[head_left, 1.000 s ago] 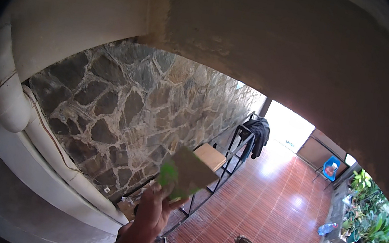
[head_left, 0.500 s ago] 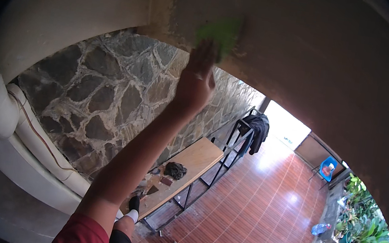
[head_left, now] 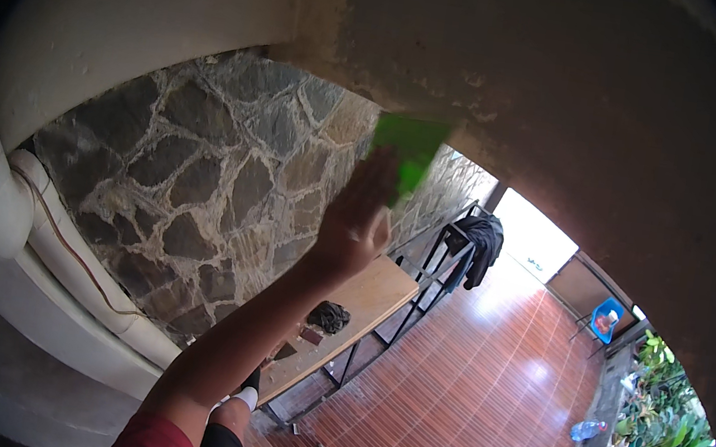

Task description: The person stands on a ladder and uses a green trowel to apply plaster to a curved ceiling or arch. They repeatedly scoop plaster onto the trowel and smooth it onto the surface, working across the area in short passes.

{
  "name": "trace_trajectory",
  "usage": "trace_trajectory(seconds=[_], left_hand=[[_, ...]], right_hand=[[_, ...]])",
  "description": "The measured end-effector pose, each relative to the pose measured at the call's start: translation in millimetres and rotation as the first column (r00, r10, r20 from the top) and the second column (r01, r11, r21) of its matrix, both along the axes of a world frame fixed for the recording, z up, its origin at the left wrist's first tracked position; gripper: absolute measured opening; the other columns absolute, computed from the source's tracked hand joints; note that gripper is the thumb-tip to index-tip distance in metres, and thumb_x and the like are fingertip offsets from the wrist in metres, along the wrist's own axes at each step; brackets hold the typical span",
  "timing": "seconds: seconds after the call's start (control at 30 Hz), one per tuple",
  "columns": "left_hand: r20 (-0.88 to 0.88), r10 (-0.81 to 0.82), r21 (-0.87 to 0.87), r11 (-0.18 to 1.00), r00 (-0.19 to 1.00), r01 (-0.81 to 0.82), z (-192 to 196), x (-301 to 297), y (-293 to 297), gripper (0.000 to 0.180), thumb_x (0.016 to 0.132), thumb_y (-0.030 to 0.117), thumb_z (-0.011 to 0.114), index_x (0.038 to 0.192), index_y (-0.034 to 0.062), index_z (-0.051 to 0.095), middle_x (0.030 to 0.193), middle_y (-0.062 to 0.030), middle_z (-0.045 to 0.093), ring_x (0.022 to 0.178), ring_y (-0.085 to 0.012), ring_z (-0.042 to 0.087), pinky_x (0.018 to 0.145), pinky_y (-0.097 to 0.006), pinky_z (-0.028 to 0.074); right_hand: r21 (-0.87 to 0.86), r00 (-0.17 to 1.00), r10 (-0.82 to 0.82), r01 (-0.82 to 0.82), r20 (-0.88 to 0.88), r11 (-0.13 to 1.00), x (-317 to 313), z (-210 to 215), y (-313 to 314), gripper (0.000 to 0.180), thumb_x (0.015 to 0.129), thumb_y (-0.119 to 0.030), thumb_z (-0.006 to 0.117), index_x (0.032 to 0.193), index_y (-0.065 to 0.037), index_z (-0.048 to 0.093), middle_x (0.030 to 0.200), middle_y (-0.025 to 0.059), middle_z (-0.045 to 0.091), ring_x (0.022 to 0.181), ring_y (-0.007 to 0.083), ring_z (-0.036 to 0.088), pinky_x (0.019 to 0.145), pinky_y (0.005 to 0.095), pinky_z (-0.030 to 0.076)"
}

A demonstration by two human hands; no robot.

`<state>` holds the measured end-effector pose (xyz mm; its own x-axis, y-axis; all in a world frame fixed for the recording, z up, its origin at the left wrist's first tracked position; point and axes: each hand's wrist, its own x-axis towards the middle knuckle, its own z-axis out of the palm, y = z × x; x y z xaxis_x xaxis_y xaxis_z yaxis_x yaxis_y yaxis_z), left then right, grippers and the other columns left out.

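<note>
The left hand (head_left: 356, 223) has drawn the flat green sanding pad (head_left: 407, 150), fingers clamped on it, lower down the rough plastered ceiling edge (head_left: 488, 77); right hand unseen

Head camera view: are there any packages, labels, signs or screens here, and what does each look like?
No clear signs or screens.
Bottle: lying on the red tiled floor at far right, small, clear bluish plastic; any label is too small to tell.
Blue object: by the bright doorway, with a pale patch; chair or sign, cannot tell.
Green pad: flat, plain, held by the left hand against the plaster overhead; no label visible.
</note>
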<state>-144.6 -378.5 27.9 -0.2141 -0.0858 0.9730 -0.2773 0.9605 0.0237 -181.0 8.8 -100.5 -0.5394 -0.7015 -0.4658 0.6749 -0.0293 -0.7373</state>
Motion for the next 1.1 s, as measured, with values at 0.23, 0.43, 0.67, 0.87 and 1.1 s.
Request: trace_trajectory(seconds=[0.23,0.43,0.67,0.87,1.1], left_hand=[[-0.221,0.182,-0.026,0.981,0.958,-0.193,82,-6,-64,0.056,0.075,-0.012,0.053,0.129,0.0021,0.049,0.131,-0.0212,0.048,0.122,-0.0365,0.047,0.099,-0.042,0.047],[0.043,0.165,0.006,0.986,0.985,-0.165,56,-43,-43,0.080,0.067,-0.007,0.061,0.140,-0.0031,0.028,0.144,-0.0280,0.027,0.135,-0.0411,0.027,0.111,-0.049,0.027],[0.083,0.089,-0.089,0.993,0.993,-0.081,9,-11,5,0.068,0.070,-0.006,0.059,0.135,-0.0036,0.038,0.136,-0.0280,0.041,0.121,-0.0398,0.048,0.098,-0.044,0.044],[-0.520,-0.076,0.841,0.128,0.851,0.526,-35,47,134,0.025,0.084,-0.004,0.048,0.107,-0.0058,0.056,0.094,-0.0156,0.063,0.078,-0.0181,0.066,0.058,-0.030,0.056],[-0.789,-0.048,0.563,-0.454,0.612,0.691,-25,108,197,0.033,0.084,0.003,0.053,0.115,-0.0076,0.054,0.099,-0.0147,0.064,0.081,-0.0200,0.068,0.064,-0.031,0.061]], right_hand=[[0.022,0.997,0.077,-0.076,-0.009,0.997,-1,-3,-5,0.043,0.092,-0.039,0.048,0.106,-0.001,0.062,0.059,-0.0039,0.040,0.048,0.0088,0.035,0.045,0.0247,0.027],[0.050,0.999,-0.019,0.018,0.029,0.999,13,-8,7,0.046,0.091,-0.042,0.050,0.109,-0.001,0.060,0.065,-0.0031,0.043,0.052,0.0081,0.035,0.047,0.0251,0.028],[-0.015,1.000,-0.013,0.013,0.009,1.000,12,13,9,0.047,0.090,-0.042,0.051,0.110,0.000,0.059,0.065,-0.0026,0.044,0.052,0.0084,0.036,0.048,0.0261,0.030],[-0.246,0.879,0.247,-0.367,-0.408,0.897,-37,69,-29,0.059,0.091,-0.043,0.046,0.106,0.014,0.051,0.059,-0.0014,0.040,0.043,0.0074,0.033,0.043,0.0241,0.026],[0.074,0.593,0.577,-0.659,-0.562,0.748,-63,152,-64,0.054,0.095,-0.035,0.040,0.122,0.011,0.050,0.085,0.0072,0.062,0.062,0.0052,0.047,0.055,0.0191,0.039]])
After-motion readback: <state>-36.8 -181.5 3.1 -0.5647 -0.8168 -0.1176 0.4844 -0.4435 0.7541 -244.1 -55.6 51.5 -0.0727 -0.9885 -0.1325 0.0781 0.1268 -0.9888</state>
